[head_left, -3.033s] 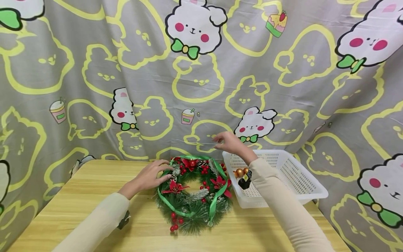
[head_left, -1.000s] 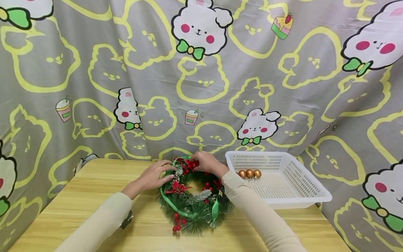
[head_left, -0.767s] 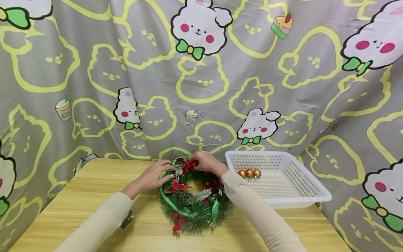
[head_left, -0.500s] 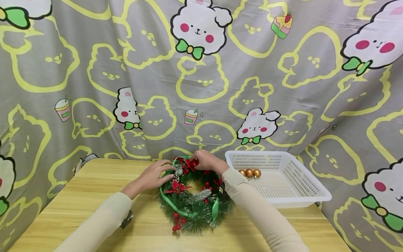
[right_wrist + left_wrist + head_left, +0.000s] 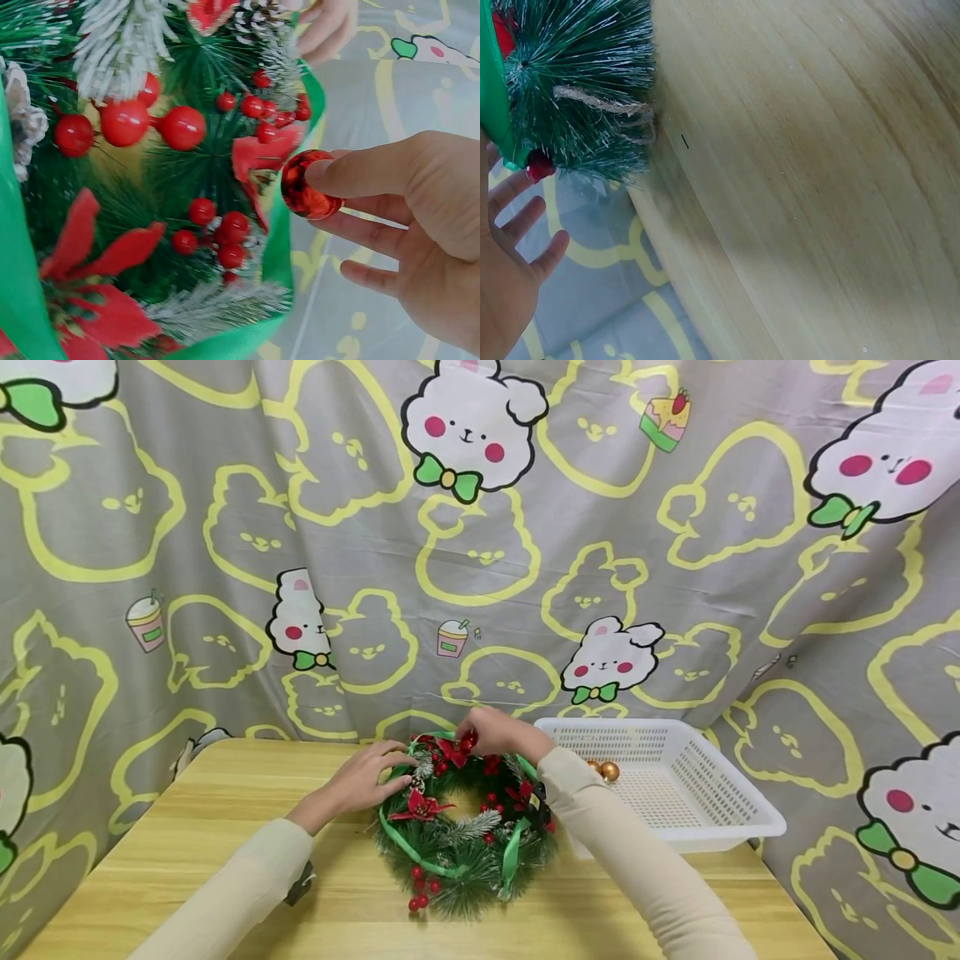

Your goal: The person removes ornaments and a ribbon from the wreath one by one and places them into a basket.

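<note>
A green pine wreath [image 5: 465, 885] with a green ribbon [image 5: 510, 856], red poinsettias [image 5: 417, 807], red berries and pine cones lies on the wooden table. My right hand [image 5: 501, 731] is at its far rim. There it pinches a shiny red ball ornament [image 5: 306, 184] between thumb and fingers, as the right wrist view shows. The ball sits just off the green ribbon, near a red flower. My left hand [image 5: 363, 779] rests at the wreath's left rim with fingers extended. In the left wrist view the left hand's fingers [image 5: 547, 255] are spread beside the needles and a red berry.
A white plastic basket [image 5: 705, 814] stands right of the wreath, with gold balls [image 5: 609, 772] in it, partly behind my right forearm. A patterned curtain [image 5: 480, 568] hangs behind the table [image 5: 247, 793]. A twine loop [image 5: 615, 105] sticks out from the wreath.
My right hand came down from above the wreath's far side to the red ball, held there, and has just risen slightly and to the right. My left hand has stayed at the left rim.
</note>
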